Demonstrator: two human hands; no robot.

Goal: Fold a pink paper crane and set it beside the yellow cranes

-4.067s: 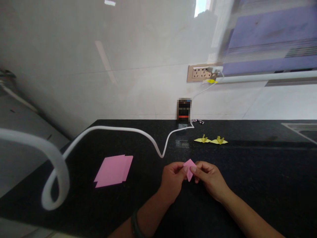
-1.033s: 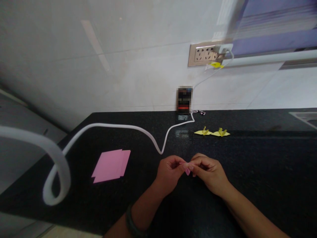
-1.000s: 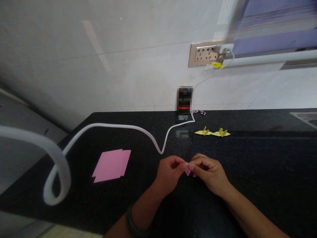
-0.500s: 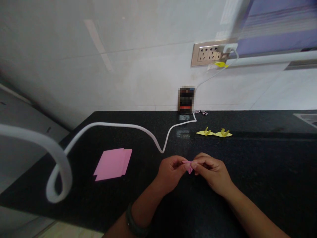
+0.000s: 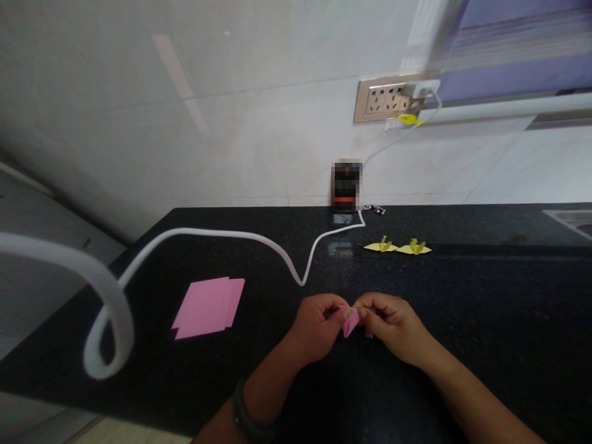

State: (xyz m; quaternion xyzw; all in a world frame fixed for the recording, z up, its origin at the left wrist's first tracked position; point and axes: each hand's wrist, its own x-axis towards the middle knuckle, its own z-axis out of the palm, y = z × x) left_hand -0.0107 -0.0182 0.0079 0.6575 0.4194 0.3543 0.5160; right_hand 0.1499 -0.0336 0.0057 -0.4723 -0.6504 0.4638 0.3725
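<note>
To the right of the pink stack [image 5: 202,308], and about level with its nearer half, a small folded pink paper [image 5: 351,323] is held over the dark countertop [image 5: 490,345]; how close it is to the surface, I cannot tell. The left hand [image 5: 314,328] pinches its left side between thumb and index finger, and the right hand [image 5: 392,324] pinches its right side likewise, so both thumbs come near each other on the front. One narrow point of the paper looks downward below them.

The step in hand seems to be the shaping of a small fold. The fingers cover most creases, so I cannot say which fold it is. In my judgement, the next move calls for even pressure from both thumbs, with the edges kept in line, because such a small piece could slip or take a wrong crease.

Farther back than the stack and to its right, two yellow paper figures [image 5: 415,250] rest side by side. Directly behind the stack passes a white bent tube [image 5: 250,235].
</note>
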